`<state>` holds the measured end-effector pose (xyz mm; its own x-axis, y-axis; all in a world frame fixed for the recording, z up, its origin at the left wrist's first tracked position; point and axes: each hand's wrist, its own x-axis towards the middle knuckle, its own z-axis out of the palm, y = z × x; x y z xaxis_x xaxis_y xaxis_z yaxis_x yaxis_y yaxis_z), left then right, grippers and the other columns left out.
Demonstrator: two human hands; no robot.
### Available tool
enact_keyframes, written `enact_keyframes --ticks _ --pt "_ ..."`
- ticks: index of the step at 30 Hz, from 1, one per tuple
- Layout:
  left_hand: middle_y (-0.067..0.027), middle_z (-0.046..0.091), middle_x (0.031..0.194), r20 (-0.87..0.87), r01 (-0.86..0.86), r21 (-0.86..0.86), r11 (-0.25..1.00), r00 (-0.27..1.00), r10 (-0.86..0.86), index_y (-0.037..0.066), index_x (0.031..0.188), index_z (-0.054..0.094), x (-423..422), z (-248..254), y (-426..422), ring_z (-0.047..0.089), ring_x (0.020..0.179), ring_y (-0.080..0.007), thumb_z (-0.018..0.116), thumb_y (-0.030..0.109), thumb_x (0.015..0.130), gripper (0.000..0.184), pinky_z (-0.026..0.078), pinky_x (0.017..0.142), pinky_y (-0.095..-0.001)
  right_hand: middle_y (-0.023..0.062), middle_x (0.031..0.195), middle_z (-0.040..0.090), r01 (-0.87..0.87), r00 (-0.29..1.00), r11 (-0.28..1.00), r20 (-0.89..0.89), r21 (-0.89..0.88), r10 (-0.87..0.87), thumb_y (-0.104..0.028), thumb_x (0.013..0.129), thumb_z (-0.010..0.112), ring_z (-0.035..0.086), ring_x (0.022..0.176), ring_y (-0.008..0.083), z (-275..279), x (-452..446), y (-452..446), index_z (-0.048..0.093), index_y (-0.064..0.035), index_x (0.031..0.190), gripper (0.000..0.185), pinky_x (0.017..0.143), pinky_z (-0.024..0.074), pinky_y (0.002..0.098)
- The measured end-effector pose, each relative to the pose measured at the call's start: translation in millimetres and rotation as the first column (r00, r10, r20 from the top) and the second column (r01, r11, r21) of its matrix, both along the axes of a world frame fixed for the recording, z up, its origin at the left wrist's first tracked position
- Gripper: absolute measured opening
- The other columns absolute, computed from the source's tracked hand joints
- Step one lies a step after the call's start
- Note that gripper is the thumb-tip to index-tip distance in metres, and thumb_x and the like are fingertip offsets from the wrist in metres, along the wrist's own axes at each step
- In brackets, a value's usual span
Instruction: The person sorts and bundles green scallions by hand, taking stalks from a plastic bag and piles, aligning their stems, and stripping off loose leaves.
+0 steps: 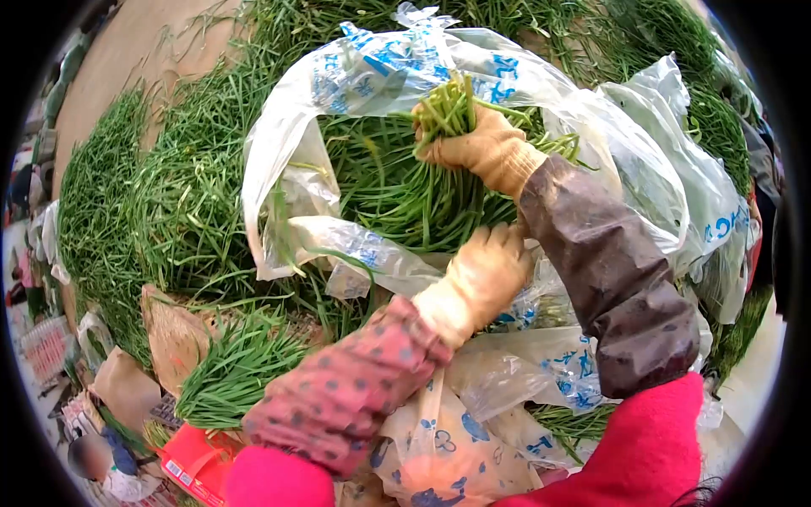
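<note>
Handling this bunch of green stalks [432, 203] well would seem to call for a firm but not crushing hold around the stems, with the cut ends kept even and the long leaves all running one way so that they do not tangle with the loose greens [363, 169] beneath. The right hand [469, 145], in a tan glove, is closed around the stems, the ends poking out above the fist; the left hand [488, 269], gloved alike, is at the near side of the bag's mouth with its fingers reaching forward and slightly bent, and I cannot tell whether they pinch anything or simply rest there. A light touch from that side should help to stop leaves from straying, and it would be wise not to snag the thin plastic, which looks easy to tear. The bunch stands over the open mouth of a clear plastic bag [272, 160] with blue print, its leaves trailing down among the greens inside. It looks fresh: long, narrow stalks, paler and yellowish toward the cut ends, deeper green lower down, with a few stems sticking out untidily to the right. A large heap of similar greens [198, 190] lies to the left, and a smaller pile [241, 367] sits nearer, beside some cardboard [173, 338].
</note>
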<state>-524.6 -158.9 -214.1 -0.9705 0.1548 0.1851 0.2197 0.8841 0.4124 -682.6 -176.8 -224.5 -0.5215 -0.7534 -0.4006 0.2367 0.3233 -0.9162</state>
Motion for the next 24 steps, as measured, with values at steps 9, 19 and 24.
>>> enact_keyframes --ticks 9,19,24 --pt "-0.0180 0.046 0.132 0.555 0.036 -0.106 0.994 0.831 0.029 0.006 0.130 0.045 -47.7 -66.8 6.9 0.042 0.123 -0.0353 0.063 0.026 0.082 0.055 0.037 0.101 -0.0473 0.0036 0.091 0.067 -0.035 0.997 0.899 -0.078 -0.436 0.001 -0.011 0.071 0.077 0.062 0.083 0.0132 128.3 45.5 -71.8 0.066 -0.0089 0.103 0.034 0.075 0.0522 0.0282" --pt "-0.0180 0.039 0.141 0.680 -0.208 0.286 0.936 0.732 -0.045 0.005 0.140 0.033 11.4 27.7 -20.1 0.035 0.133 -0.0358 0.070 0.025 0.080 0.073 0.037 0.103 -0.0506 0.0082 0.091 0.068 -0.081 0.448 0.996 -0.894 -0.045 -0.004 -0.023 0.073 0.075 0.063 0.080 0.0182 124.4 7.9 -102.2 0.063 -0.0058 0.106 0.039 0.072 0.0524 0.0305" --pt "-0.0220 0.040 0.143 0.609 -0.506 0.745 0.435 0.782 -0.133 0.002 0.142 0.034 96.3 94.5 -47.6 0.042 0.131 -0.0319 0.066 0.027 0.085 0.070 0.038 0.105 -0.0400 0.0042 0.096 0.067 0.393 0.915 0.836 0.074 -0.384 -0.397 -0.009 0.079 0.073 0.062 0.086 0.0148 101.5 20.0 -61.7 0.061 -0.0095 0.112 0.036 0.080 0.0519 0.0279"
